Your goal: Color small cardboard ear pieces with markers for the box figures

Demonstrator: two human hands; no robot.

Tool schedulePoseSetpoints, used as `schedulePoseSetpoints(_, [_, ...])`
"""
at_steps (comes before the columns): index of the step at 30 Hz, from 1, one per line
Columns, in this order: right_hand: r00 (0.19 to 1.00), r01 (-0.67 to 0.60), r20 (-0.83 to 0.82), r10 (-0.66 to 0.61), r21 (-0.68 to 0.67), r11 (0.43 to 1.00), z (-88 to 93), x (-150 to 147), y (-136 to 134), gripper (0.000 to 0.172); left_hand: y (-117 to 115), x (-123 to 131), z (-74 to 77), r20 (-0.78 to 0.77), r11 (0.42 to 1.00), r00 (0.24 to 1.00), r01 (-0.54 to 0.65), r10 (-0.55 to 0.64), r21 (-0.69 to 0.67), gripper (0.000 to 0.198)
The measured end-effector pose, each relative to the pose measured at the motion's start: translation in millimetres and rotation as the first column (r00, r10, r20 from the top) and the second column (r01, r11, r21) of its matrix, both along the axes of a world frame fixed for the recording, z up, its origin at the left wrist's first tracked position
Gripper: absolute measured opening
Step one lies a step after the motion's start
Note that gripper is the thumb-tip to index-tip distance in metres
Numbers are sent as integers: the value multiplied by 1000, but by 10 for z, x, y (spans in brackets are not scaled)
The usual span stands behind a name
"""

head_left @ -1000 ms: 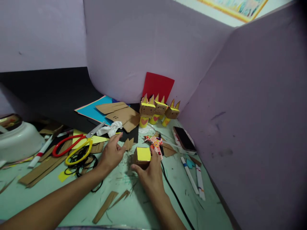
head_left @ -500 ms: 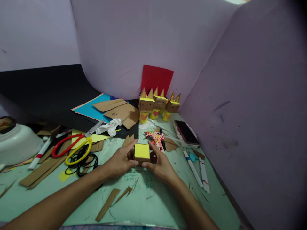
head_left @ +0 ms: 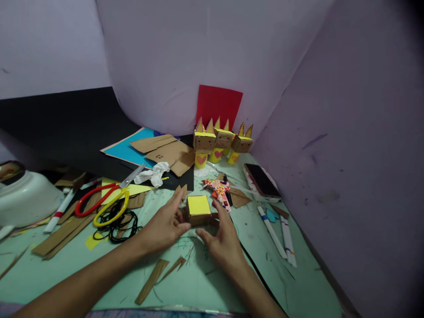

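A small cardboard box with a yellow top (head_left: pixel 198 205) sits on the green table (head_left: pixel 212 282) in front of me. My left hand (head_left: pixel 164 226) cups its left side, with the forefinger along the far corner and the thumb at the near corner. My right hand (head_left: pixel 222 237) lies just right of and below the box with its fingers spread, holding nothing. Two brown cardboard triangles (head_left: pixel 180 191) lie just behind the box.
Three cardboard figures with yellow horns (head_left: pixel 220 143) stand at the back before a red sheet (head_left: pixel 218 104). Red-and-yellow scissors (head_left: pixel 102 201), a black cord (head_left: pixel 121 223), a white bowl (head_left: pixel 26 198), a phone (head_left: pixel 263 180), markers (head_left: pixel 273 232) and cardboard strips (head_left: pixel 155 274) lie about. Purple walls enclose the table.
My left hand came from the cardboard triangles to the box's left side. My right hand, which gripped the box, has let go and drawn back a little with fingers spread.
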State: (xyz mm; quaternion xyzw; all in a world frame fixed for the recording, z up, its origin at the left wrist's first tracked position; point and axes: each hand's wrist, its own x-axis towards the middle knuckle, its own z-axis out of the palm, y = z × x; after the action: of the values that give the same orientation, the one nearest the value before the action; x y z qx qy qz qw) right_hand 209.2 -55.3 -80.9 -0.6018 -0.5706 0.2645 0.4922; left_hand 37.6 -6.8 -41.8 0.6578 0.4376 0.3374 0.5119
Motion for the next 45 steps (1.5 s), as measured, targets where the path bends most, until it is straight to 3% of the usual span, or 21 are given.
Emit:
schedulePoseSetpoints(4, [997, 66, -35, -68, -38, 997, 76, -30, -102, 39, 35, -78, 82, -113, 999, 993, -32, 35, 31, 14])
schedulePoseSetpoints(7, [998, 45, -30, -47, -74, 996, 134, -15, -62, 22, 86, -41, 50, -21, 989, 999, 24, -28, -146, 28])
schedulePoseSetpoints(9, [1000, 16, 2, -16, -114, 993, 161, -11, -7, 22, 106, 10, 5, 47, 974, 998, 56, -46, -220, 34])
schedulePoseSetpoints(13, [990, -32, 130, 45, -100, 994, 159, -29, 60, 37, 94, 82, -35, 99, 972, 993, 84, -63, -220, 37])
schedulePoseSetpoints(20, [974, -74, 212, 80, -36, 997, 87, -62, 33, 17, 51, 112, -2, 66, 974, 997, 53, -40, -220, 35])
schedulePoseSetpoints(23, [973, -77, 216, 83, -37, 996, 73, -60, 46, 17, 56, 129, -3, 64, 975, 997, 43, -30, -217, 34])
schedulePoseSetpoints(26, [986, -95, 134, 102, -64, 993, 71, -10, 64, 23, 83, 116, -5, 82, 970, 996, 53, -35, -236, 35])
schedulePoseSetpoints(29, [979, -182, -110, 170, -111, 977, 73, 71, 67, 27, 134, 48, 1, 91, 968, 995, 70, -49, -241, 35])
schedulePoseSetpoints(32, [924, -230, -334, 186, -94, 969, 65, 115, 58, 28, 186, -48, 13, 139, 981, 990, 38, -12, -188, 32])
schedulePoseSetpoints(33, [915, -223, -362, 177, -90, 971, 61, 113, 54, 27, 198, -71, 16, 154, 986, 988, 38, -12, -164, 36])
schedulePoseSetpoints(36, [919, -183, -370, 139, -88, 979, 60, 72, 49, 27, 215, -80, 17, 153, 984, 984, 114, -93, -135, 72])
schedulePoseSetpoints(38, [912, -181, -386, 139, -74, 981, 80, 39, 51, 27, 217, -40, 15, 171, 978, 978, 144, -118, -150, 82])
schedulePoseSetpoints(42, [868, -213, -466, 171, -38, 976, 178, 25, 68, 30, 230, 8, 69, 237, 975, 970, 5, 49, -222, 68])
schedulePoseSetpoints(45, [891, -208, -410, 197, 18, 978, 278, 30, 98, 41, 233, -35, 161, 287, 946, 949, -31, 129, -322, 58])
